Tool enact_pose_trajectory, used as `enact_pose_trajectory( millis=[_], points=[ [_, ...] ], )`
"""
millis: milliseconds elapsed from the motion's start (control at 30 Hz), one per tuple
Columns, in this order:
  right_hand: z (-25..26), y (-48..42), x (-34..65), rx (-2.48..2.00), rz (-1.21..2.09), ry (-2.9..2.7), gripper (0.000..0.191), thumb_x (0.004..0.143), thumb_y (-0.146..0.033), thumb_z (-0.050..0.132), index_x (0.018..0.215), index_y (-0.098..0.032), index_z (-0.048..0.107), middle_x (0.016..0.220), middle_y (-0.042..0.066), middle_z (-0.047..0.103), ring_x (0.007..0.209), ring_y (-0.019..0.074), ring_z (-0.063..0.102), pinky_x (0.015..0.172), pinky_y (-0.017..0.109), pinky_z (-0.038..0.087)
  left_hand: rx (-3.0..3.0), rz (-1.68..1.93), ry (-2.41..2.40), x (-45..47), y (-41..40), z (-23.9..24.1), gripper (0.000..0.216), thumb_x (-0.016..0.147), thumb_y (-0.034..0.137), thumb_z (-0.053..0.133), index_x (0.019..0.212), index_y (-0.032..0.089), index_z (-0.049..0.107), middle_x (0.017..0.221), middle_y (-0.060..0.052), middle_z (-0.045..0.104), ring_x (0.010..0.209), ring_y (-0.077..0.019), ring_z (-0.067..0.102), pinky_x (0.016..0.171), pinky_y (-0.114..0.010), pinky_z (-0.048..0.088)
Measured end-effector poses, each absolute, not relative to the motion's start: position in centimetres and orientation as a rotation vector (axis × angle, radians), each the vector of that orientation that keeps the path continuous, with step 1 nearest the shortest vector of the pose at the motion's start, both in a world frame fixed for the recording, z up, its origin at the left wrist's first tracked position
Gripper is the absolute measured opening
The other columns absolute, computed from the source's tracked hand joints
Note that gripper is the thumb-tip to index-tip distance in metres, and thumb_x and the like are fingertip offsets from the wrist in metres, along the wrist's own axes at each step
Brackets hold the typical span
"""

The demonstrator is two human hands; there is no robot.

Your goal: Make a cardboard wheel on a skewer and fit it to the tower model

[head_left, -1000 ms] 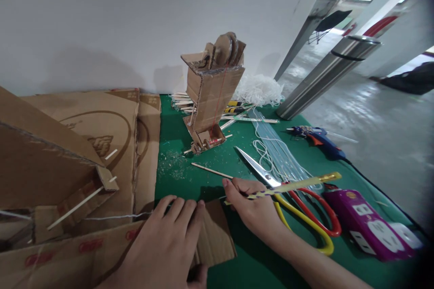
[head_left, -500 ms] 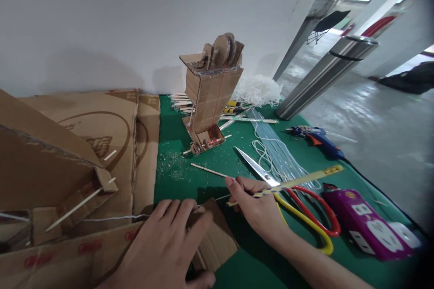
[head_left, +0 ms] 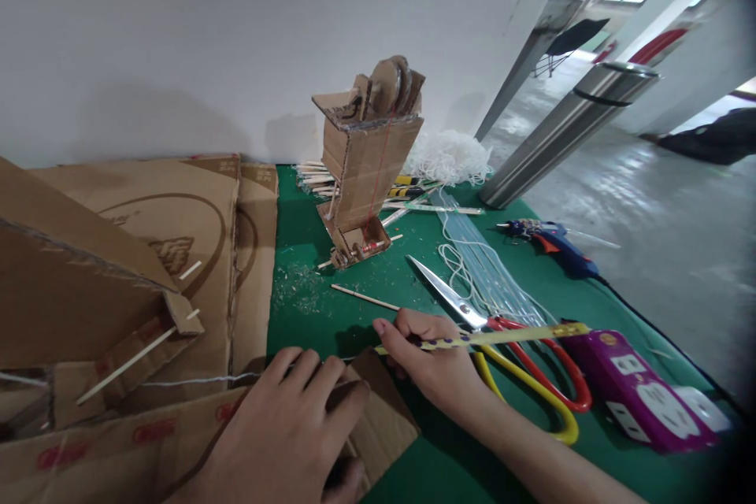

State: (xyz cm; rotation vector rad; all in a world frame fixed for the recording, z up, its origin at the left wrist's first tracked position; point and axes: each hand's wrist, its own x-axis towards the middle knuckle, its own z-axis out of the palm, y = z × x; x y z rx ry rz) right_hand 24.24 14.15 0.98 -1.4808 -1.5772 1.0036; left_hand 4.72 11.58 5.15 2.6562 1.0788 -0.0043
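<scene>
On one cardboard piece point(head_left: 385, 427), left hand point(head_left: 283, 433) fingers lie together; right hand point(head_left: 440, 368) fingers pinch one pencil point(head_left: 523, 335).

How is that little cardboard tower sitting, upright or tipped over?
Upright: the cardboard tower stands on its base on the green table.

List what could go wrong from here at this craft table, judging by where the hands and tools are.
1. The pencil tip sits close to the fingers of the left hand on the cardboard piece; a slip might jab them.
2. The scissors lie right beside the right hand, under the pencil; a sideways sweep could catch their blades.
3. The glue gun has a cord trailing along the table edge; a snag might pull it off.
</scene>
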Motion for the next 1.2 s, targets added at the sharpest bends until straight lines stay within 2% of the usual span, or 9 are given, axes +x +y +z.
enact_pose_trajectory(
  millis=[367, 1000, 1200],
  points=[
    [1.3, 14.33, 24.38, -1.506, 0.92, -1.614, 0.044, 0.087, -0.038, 0.048, 0.053, -0.024, 0.026, 0.044, -0.004, 0.039, 0.043, 0.01, 0.035, 0.041, 0.024, 0.026, 2.646, -0.011, 1.08, 4.68, 11.4, 5.11, 0.033, 0.082, 0.042, 0.061, 0.111, 0.025, 0.064, 0.104, -0.006, 0.066, 0.092, -0.0288, 0.057, 0.083, -0.047, 0.043],
    [1.41, 14.26, 24.44, -1.458, 0.875, -1.638, 0.042, 0.085, -0.034, 0.046, 0.054, -0.024, 0.02, 0.049, -0.006, 0.026, 0.048, 0.0103, 0.026, 0.045, 0.025, 0.023, 2.652, -0.024, 1.077, 4.76, 11.42, 5.41, 0.037, 0.084, 0.043, 0.059, 0.115, 0.024, 0.063, 0.106, -0.007, 0.065, 0.093, -0.0293, 0.056, 0.083, -0.047, 0.042],
    [1.49, 14.34, 24.45, -1.465, 0.896, -1.615, 0.041, 0.085, -0.034, 0.048, 0.052, -0.023, 0.026, 0.047, -0.005, 0.032, 0.047, 0.0102, 0.029, 0.044, 0.024, 0.025, 2.684, 0.04, 1.106, 4.68, 11.37, 5.33, 0.031, 0.082, 0.038, 0.061, 0.11, 0.026, 0.065, 0.101, -0.004, 0.066, 0.09, -0.027, 0.056, 0.081, -0.044, 0.041]
  ],
)
